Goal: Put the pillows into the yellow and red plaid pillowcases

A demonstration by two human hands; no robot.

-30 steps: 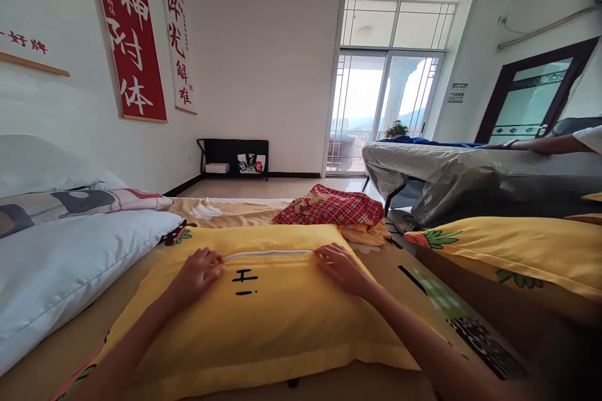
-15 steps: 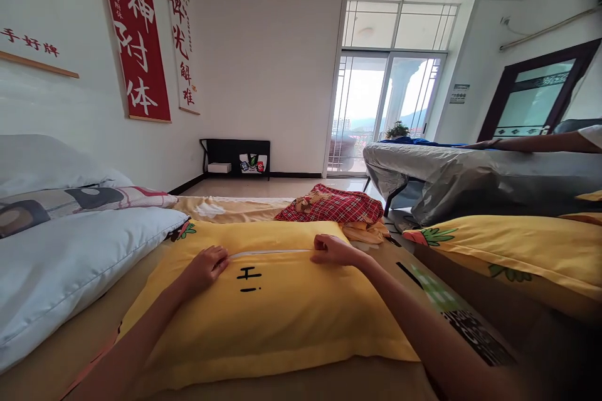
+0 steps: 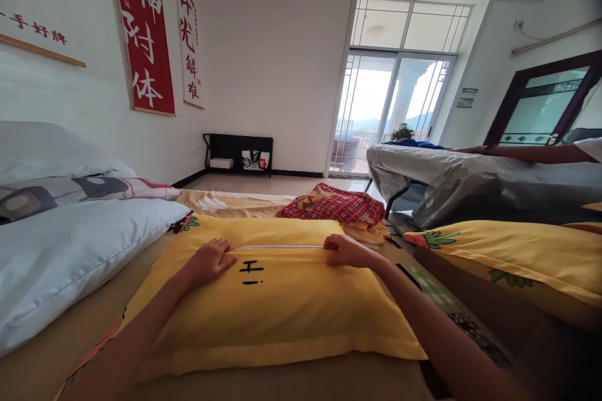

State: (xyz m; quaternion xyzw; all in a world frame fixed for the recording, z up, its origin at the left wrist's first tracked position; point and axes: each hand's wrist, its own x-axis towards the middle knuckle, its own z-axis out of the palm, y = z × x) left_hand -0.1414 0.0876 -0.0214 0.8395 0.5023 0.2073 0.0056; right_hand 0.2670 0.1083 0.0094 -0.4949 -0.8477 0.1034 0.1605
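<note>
A yellow pillow (image 3: 277, 313) with black marks on its case lies flat on the bed in front of me. A white strip of the inner pillow (image 3: 279, 246) shows along the opening at its far edge. My left hand (image 3: 211, 259) rests at the left end of that opening, fingers curled onto the yellow fabric. At the right end, my right hand (image 3: 345, 250) pinches the edge of the case.
A white pillow (image 3: 70, 250) and a patterned one (image 3: 61, 191) lie at the left by the wall. A red checked cloth (image 3: 336, 205) is bunched beyond the pillow. Another yellow pillow (image 3: 512, 250) lies at the right. Another person's arm (image 3: 531, 151) rests on a grey-covered bed (image 3: 451, 178).
Both hands stay at the ends of the opening. The white strip showing there has become narrower. The view has shifted slightly.
</note>
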